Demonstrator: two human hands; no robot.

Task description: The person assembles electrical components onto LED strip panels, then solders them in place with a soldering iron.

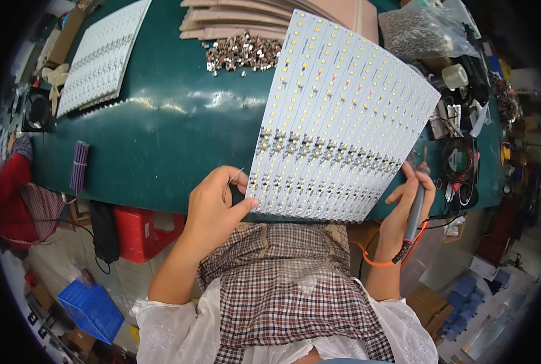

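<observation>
A white LED circuit-board panel (343, 109), made of long strips with rows of small yellow chips, slants over the table's front edge. My left hand (213, 203) grips its lower left corner with thumb and fingers. A thin wire (231, 178), which looks like solder, curves out of the same hand. In my right hand (394, 215) is a soldering iron (415, 212) with a grey handle, pointing away from me. An orange cable (373, 263) runs from its end. The right fingers are near the panel's right edge; whether they touch it I cannot tell.
Small metal parts (243, 53) lie heaped before stacked pinkish sheets (234, 18). More LED panels (100, 60) are stacked at the far left, near a purple bundle (79, 167). At right are a bagged pile (425, 33) and a black spool (460, 159). Another person's red sleeve (11, 182) shows at left.
</observation>
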